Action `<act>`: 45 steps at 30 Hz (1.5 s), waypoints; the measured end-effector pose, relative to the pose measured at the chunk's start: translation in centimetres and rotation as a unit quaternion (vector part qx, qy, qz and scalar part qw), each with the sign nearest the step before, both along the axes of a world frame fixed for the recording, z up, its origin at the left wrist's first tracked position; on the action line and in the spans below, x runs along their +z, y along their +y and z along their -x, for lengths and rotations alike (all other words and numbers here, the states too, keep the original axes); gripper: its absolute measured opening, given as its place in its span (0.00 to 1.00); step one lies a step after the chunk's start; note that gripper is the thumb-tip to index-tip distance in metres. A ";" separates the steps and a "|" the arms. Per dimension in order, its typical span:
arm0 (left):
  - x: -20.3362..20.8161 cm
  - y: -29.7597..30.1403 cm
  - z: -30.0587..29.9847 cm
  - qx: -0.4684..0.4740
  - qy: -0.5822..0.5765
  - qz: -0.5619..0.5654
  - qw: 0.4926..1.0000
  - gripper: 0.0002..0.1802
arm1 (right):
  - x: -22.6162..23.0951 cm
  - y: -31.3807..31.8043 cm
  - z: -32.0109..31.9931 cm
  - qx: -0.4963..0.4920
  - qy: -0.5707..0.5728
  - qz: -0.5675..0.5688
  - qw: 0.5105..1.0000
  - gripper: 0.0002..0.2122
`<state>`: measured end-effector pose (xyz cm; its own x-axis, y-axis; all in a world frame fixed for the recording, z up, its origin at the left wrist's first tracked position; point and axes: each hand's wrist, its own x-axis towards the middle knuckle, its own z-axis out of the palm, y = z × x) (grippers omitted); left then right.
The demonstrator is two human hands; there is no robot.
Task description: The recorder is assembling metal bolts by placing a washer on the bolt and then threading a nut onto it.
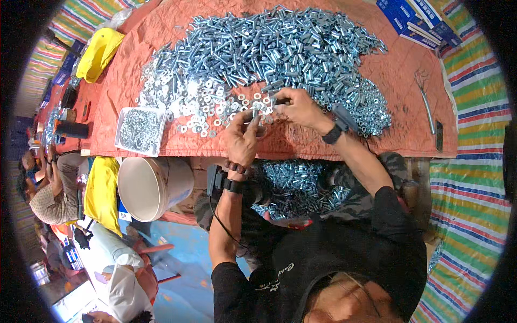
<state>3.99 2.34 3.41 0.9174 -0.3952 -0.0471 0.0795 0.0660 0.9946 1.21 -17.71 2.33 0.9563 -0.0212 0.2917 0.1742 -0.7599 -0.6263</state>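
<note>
My left hand is closed at the front of the table, its thumb and fingers pinching a small silver bolt-like piece. Just to the right, my right hand has its fingertips pressed together; whatever they hold is too small to make out. Flat washers lie scattered under and around both hands. Behind them spreads a heap of bolts, with short metal sleeves on its right part. A pile of nuts lies to the right of my right hand.
A white tray of small metal rings stands left on the red-covered table. A whisk-like metal tool lies right; blue boxes sit far right. A white bucket stands below the edge, beside more metal parts. Other people sit left.
</note>
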 end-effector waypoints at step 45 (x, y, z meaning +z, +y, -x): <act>1.2 -1.0 1.0 -0.006 -0.048 0.139 0.989 0.19 | 2.1 2.7 2.9 0.080 0.102 -0.651 0.748 0.13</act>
<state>2.99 1.38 4.59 0.9071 -0.3921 0.1530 -0.0128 0.3377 0.9412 -1.67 -14.99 4.46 0.9988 -0.0401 -0.0287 -0.0026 0.5380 -0.8429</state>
